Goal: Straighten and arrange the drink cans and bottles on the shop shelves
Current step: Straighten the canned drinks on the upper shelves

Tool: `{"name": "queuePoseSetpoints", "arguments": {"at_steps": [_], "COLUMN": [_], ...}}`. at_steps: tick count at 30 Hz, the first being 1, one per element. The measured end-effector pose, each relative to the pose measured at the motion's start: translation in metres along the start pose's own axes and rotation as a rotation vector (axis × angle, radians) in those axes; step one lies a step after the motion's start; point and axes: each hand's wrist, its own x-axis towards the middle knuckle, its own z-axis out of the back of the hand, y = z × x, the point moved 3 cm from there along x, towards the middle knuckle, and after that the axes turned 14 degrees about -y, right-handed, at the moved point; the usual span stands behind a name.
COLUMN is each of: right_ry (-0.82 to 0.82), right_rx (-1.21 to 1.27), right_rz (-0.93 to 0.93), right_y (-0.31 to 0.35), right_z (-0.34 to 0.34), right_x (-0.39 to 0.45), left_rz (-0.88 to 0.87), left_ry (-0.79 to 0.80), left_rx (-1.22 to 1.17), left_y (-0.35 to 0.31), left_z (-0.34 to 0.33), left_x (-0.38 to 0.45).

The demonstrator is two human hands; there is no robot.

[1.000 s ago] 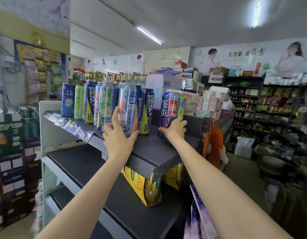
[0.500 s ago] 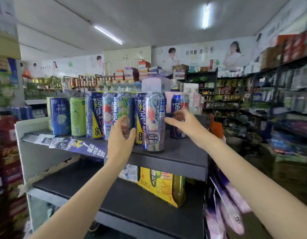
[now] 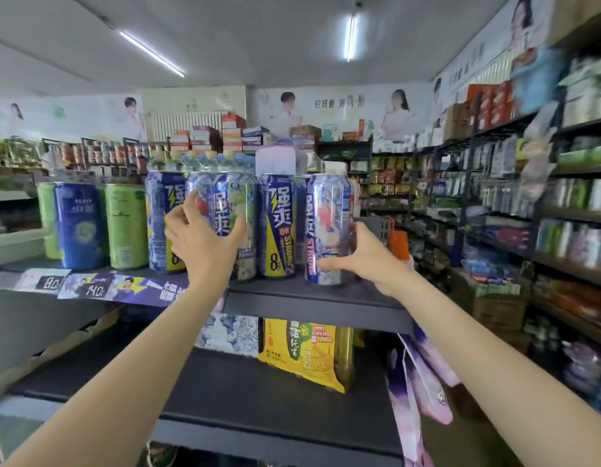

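Note:
A row of tall drink cans stands on the dark top shelf. My left hand grips a silver-blue can with green fruit print in the middle of the row. My right hand holds the rightmost can, silver-blue with a pink peach, thumb at its base and fingers behind it. Between them stands a blue and yellow can marked 8. Further left are another blue and yellow can, a green can and a dark blue can. Bottle tops show behind the row.
Price labels hang along the shelf edge at left. On the shelf below stand a yellow drink pack and a blue-white pack. Pink bags hang at the shelf's right end. Stocked shelving lines the aisle at right.
My right hand has moved from the far can at the back to the peach can at the row's right end. My left hand now sits higher on the green-fruit can. The view shifted left.

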Motion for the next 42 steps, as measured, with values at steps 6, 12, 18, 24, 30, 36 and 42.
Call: {"name": "queuePoseSetpoints", "arguments": {"at_steps": [6, 12, 18, 24, 30, 36, 42], "right_ry": [0.002, -0.32, -0.471, -0.456, -0.44, -0.479, -0.498], "right_rx": [0.0, -0.184, -0.157, 0.023, -0.047, -0.115, -0.146], "right_rz": [-0.144, -0.121, -0.127, -0.235, -0.211, -0.212, -0.213], "right_y": [-0.006, 0.005, 0.007, -0.002, 0.007, 0.004, 0.005], "right_z": [0.006, -0.011, -0.021, -0.026, -0.029, -0.027, -0.027], "right_x": [0.007, -0.004, -0.008, -0.006, -0.009, -0.009, -0.009], "left_rz": [-0.118, -0.194, -0.211, -0.229, -0.219, -0.209, -0.194], "left_ry": [0.199, 0.163, 0.157, 0.163, 0.181, 0.178, 0.2], "left_rx": [-0.06, -0.084, -0.109, -0.157, -0.179, -0.194, -0.205], "left_y": [0.021, 0.03, 0.031, 0.036, 0.039, 0.04, 0.04], "left_z": [-0.014, -0.018, -0.017, -0.016, -0.019, -0.02, -0.02], "left_x": [-0.001, -0.004, -0.006, -0.005, -0.004, -0.003, -0.004]}}
